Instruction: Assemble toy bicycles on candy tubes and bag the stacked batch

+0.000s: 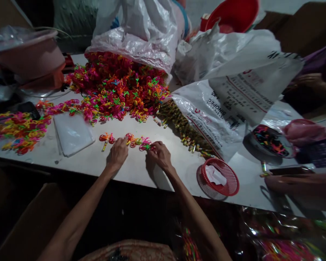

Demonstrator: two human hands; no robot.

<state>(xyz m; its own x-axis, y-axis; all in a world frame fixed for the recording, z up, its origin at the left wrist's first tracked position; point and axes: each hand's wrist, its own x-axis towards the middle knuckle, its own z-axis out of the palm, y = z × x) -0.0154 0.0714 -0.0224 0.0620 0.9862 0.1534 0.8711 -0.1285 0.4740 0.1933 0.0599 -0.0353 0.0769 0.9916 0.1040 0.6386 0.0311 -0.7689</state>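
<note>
A short row of small colourful plastic pieces, apparently looped trinkets, lies on the white table between my hands. My left hand rests at the row's left part, fingers stretched forward and fingertips touching a red piece. At the right end, my right hand has its fingers bent together by a green and pink piece, and its fingertips look pinched on something mostly hidden. Just left of my left hand sit a few orange and red pieces with a small yellow-green tube below them.
Behind, a large heap of similar pieces spills from a white sack. Small wrapped tubes spill from a printed sack. Clear plastic bags and another pile lie left; a red basket stands right.
</note>
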